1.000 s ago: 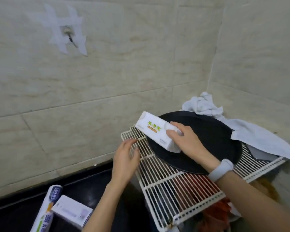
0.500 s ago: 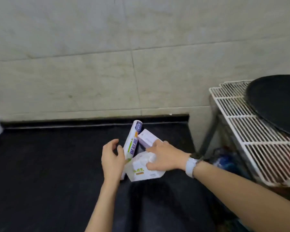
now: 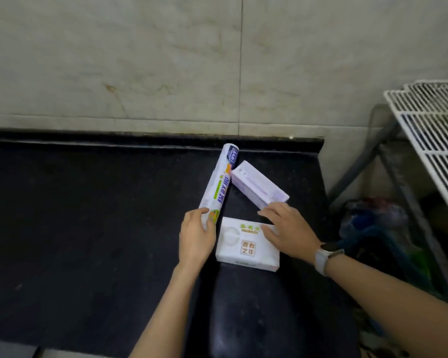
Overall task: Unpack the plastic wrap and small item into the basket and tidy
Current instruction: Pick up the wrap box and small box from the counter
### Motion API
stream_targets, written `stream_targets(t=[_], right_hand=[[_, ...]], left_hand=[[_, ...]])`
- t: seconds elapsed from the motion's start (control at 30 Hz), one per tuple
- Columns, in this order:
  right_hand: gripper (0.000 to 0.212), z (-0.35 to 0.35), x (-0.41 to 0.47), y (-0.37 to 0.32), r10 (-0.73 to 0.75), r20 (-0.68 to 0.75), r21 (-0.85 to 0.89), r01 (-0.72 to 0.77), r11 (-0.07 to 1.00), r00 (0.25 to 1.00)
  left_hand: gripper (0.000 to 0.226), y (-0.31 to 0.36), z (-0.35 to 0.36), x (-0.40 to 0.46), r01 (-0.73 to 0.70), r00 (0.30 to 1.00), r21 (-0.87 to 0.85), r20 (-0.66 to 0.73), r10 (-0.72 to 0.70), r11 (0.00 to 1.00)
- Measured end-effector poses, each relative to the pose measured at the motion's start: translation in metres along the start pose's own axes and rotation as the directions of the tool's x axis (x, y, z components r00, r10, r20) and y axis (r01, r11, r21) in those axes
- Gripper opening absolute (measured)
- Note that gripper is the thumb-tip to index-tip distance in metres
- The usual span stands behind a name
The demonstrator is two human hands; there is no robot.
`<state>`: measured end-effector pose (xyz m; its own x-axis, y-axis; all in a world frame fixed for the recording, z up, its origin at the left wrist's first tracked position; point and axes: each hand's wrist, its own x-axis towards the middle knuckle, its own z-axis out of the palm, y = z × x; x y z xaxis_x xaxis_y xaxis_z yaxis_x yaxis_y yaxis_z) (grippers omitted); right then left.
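A white roll of plastic wrap (image 3: 221, 180) lies at an angle on the black countertop (image 3: 88, 215). My left hand (image 3: 197, 235) curls around its near end. A white tissue pack (image 3: 246, 245) lies flat just right of that hand. My right hand (image 3: 286, 229) rests with fingers spread on the pack's right side, fingertips close to a small pale purple box (image 3: 259, 187) lying beside the roll. No basket is in view.
A tiled wall (image 3: 166, 60) backs the counter. A white wire rack (image 3: 432, 140) on a grey metal frame stands at the right, with bags and clutter (image 3: 373, 228) on the floor beneath it. The counter's right edge drops off near the purple box.
The tissue pack went from the wire rack down onto the counter and now lies flat. My left hand closed around the roll's near end. My view swung left and down.
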<state>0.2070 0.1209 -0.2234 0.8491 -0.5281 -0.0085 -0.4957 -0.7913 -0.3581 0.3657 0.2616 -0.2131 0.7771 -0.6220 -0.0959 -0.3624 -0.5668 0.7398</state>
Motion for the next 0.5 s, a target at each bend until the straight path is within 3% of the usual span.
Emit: stream_targets(t=[0.1,0.23,0.4,0.5], right_hand=[[0.049,0.001,0.035,0.006,0.188,-0.068,-0.033,-0.191,0.981,0.980],[0.072,0.012,0.073,0.014,0.429,0.060,-0.040,-0.427,0.903,0.901],[0.075,0.024,0.085,0.031,0.436,0.114,-0.053,-0.433,0.900,0.893],[0.076,0.022,0.083,0.036,0.475,0.145,0.045,-0.485,0.873,0.868]], left_hand=[[0.036,0.009,0.017,0.037,-0.052,0.996,0.123,0.083,0.042,0.991],[0.050,0.016,0.045,0.082,-0.076,0.979,0.363,0.202,0.001,0.929],[0.077,0.006,0.063,0.112,-0.055,0.966,0.456,0.250,-0.068,0.888],[0.089,0.002,0.063,0.119,-0.031,0.959,0.457,0.265,-0.103,0.889]])
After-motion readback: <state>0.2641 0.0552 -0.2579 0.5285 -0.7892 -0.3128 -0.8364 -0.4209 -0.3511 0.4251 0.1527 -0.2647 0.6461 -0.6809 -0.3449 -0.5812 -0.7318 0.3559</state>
